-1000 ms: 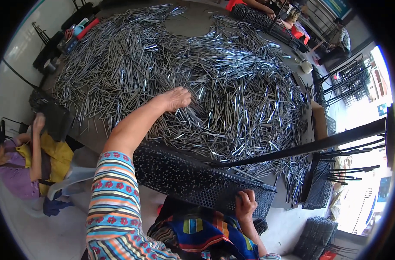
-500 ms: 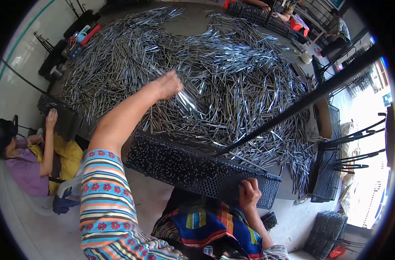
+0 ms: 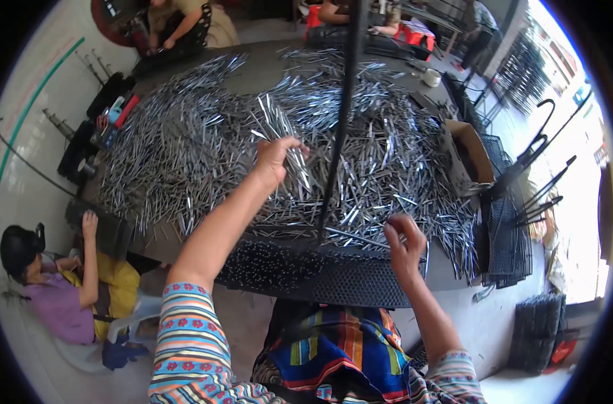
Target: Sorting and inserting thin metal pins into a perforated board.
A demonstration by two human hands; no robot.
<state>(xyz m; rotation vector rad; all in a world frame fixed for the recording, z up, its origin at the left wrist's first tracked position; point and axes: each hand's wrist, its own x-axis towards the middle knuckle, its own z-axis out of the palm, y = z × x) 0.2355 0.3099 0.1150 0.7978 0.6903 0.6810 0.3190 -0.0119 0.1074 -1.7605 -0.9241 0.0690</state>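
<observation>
My left hand (image 3: 274,159) is closed around a loose bundle of thin shiny metal strips (image 3: 274,120), lifted over the wide heap of similar strips (image 3: 205,135) on the table. My right hand (image 3: 406,250) is above the right end of a long black perforated rack (image 3: 347,279), its fingers curled in; what they hold, if anything, I cannot make out. The rack stands along the near table edge in front of my body. Many small ends fill the holes of its left and middle parts, and bare holes show toward the right.
A black bar (image 3: 343,114) rises upright from the rack's far side. An open cardboard box (image 3: 469,161) stands at the table's right, beside black mesh racks (image 3: 505,229) and hooked rods. A co-worker in a purple top (image 3: 60,303) sits at the left; others work at the far side.
My left hand has turned and moved slightly right, with the strips now plainly visible in it. My right hand has risen off the rack's near side. The view has shifted, showing more of the far side.
</observation>
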